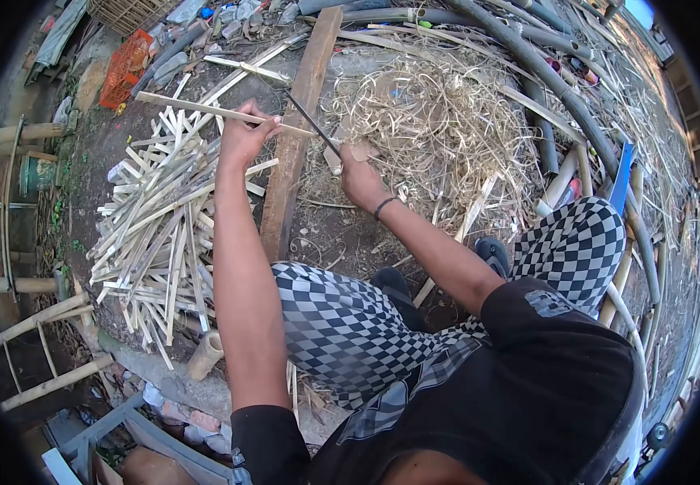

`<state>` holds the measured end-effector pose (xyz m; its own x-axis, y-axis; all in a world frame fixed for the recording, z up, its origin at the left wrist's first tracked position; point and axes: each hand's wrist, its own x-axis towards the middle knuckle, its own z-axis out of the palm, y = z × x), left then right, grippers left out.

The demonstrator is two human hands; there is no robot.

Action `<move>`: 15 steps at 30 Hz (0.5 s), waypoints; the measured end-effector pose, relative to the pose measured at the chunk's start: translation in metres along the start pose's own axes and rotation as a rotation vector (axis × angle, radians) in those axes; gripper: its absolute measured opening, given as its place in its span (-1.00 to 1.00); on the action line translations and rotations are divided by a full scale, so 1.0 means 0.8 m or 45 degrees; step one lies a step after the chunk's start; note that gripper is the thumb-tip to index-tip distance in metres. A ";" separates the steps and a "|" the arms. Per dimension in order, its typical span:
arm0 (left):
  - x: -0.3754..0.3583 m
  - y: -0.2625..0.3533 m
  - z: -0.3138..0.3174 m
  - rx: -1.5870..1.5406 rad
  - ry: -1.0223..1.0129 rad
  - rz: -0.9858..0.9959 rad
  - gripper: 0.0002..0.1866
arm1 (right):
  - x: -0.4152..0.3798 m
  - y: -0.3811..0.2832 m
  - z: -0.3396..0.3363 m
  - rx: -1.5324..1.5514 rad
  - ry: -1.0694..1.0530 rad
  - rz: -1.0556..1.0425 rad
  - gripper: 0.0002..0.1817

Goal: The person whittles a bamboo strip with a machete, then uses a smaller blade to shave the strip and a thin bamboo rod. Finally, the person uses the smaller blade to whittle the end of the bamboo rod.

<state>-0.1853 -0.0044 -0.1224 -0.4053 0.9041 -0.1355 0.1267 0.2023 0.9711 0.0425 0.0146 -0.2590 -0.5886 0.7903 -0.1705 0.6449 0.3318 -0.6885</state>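
Observation:
My left hand (245, 137) is closed round a thin, pale bamboo strip (180, 103), whose long end sticks out to the left. The strip's other end runs right, over a wooden plank (293, 166). In my right hand (360, 174) is the handle of a knife with a long dark blade (311, 120), which points up and left and crosses near the strip's right end. Whether blade and strip touch, I cannot tell. Left of my left forearm lies a heap of cut bamboo strips (164, 214).
Curly shavings (439, 129) are piled right of the plank. An orange crate (126, 69) stands at the upper left. Long bamboo poles (528, 56) curve along the upper right, near a blue saw (621, 178). A short bamboo tube (205, 356) lies below the heap.

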 end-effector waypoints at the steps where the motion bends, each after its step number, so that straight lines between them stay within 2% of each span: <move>1: -0.003 -0.003 -0.002 0.029 -0.017 0.003 -0.70 | 0.000 0.016 0.018 0.011 -0.005 0.058 -0.72; 3: -0.013 -0.009 -0.003 0.006 0.039 0.019 -0.69 | 0.005 0.060 0.039 -0.044 -0.008 0.197 -0.70; 6: -0.009 -0.011 -0.006 -0.035 0.097 0.076 -0.70 | 0.010 0.071 0.011 -0.186 -0.137 0.123 -0.67; 8: -0.010 -0.011 -0.010 -0.105 0.103 0.010 -0.74 | 0.022 0.080 0.014 -0.222 -0.189 0.153 -0.60; 10: -0.013 -0.008 -0.016 -0.138 0.130 0.010 -0.78 | 0.034 0.094 0.013 -0.072 -0.237 0.203 -0.52; 11: -0.014 -0.004 -0.020 -0.163 0.256 -0.007 -0.77 | 0.039 0.106 0.007 0.161 -0.269 0.245 -0.46; 12: -0.016 0.004 -0.025 -0.191 0.382 -0.022 -0.77 | 0.038 0.104 -0.012 0.156 -0.248 0.225 -0.46; 14: -0.026 0.024 -0.041 -0.285 0.447 0.004 -0.66 | 0.024 0.087 -0.065 0.059 -0.321 0.153 -0.33; 15: -0.032 0.034 -0.046 -0.320 0.486 0.052 -0.65 | 0.018 0.070 -0.100 -0.068 -0.262 0.170 -0.23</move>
<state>-0.2045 -0.0356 -0.0857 -0.7150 0.6965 -0.0597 -0.0549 0.0291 0.9981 0.1089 0.0859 -0.2434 -0.5799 0.7090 -0.4013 0.7452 0.2627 -0.6129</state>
